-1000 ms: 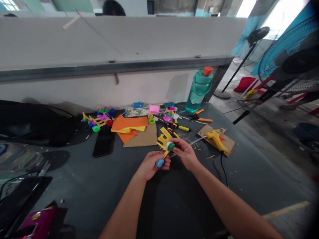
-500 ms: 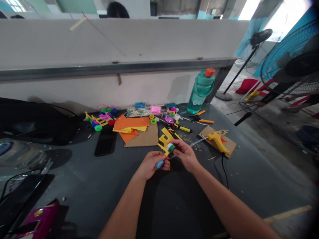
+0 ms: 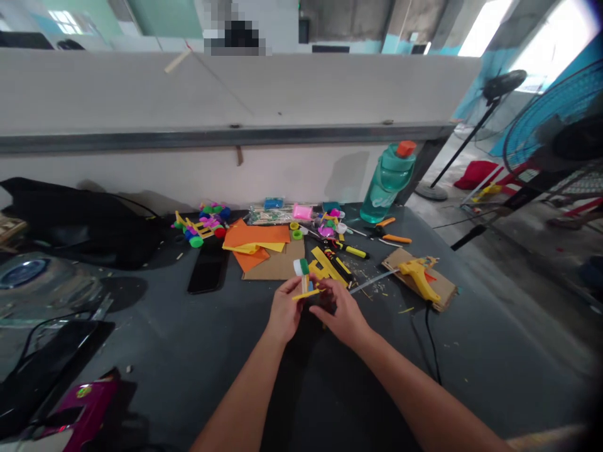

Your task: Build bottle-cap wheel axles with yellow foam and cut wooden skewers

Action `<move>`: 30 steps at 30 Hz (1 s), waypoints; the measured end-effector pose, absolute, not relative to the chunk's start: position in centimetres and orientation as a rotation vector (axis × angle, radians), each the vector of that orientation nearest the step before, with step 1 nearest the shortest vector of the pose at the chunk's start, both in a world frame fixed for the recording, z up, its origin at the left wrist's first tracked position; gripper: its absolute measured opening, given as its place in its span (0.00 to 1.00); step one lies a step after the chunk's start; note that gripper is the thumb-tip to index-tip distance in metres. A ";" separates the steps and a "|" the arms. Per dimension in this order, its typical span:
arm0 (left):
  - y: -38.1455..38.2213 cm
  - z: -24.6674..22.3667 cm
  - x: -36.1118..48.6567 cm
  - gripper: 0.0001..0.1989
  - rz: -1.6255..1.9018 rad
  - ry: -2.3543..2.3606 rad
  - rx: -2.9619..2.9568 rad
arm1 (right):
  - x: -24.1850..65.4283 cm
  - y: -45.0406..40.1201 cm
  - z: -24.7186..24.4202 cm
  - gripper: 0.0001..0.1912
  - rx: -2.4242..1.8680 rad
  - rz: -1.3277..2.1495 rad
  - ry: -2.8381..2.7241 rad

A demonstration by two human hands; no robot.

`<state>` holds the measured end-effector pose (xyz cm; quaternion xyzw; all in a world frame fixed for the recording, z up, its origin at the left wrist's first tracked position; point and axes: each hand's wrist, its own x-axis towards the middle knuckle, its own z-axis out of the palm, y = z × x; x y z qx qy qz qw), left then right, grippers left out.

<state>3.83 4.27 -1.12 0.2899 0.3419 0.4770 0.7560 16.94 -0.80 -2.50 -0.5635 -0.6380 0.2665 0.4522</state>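
Note:
My left hand (image 3: 285, 311) is closed around a small craft-stick model made of yellow sticks (image 3: 307, 294). At the top of the model sits a green and white cap piece (image 3: 300, 267). A light-blue part shows between the sticks, partly hidden by my fingers. My right hand (image 3: 343, 314) is close on the other side, thumb and fingers apart, fingertips at the end of the model; whether they touch it I cannot tell. Just beyond the hands lie more yellow sticks (image 3: 325, 267) and a black and yellow cutter (image 3: 340, 267).
A yellow glue gun (image 3: 419, 276) rests on cardboard at right, its cord trailing forward. Farther back stand a green bottle (image 3: 384, 188), pliers (image 3: 393, 238) and orange sheets (image 3: 257, 235). A phone (image 3: 207, 267), a colourful wheeled model (image 3: 195, 229) and a clear jug (image 3: 42, 289) lie leftward.
The model has turned in my left hand, so the green and white cap piece now points up and left. My right hand has let go of the cap piece and spread its fingers.

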 end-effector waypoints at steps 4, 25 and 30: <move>3.6 -1.2 4.5 0.15 0.965 0.786 0.660 | 16.0 -0.8 -2.3 0.24 -1.502 0.375 -1.662; 7.0 -3.2 -1.5 0.24 1.337 1.569 1.841 | 16.6 11.0 -1.1 0.13 -1.623 0.293 -2.009; 7.4 -4.7 -1.2 0.31 1.185 1.611 2.014 | 16.0 12.3 -1.7 0.15 -1.568 0.299 -2.099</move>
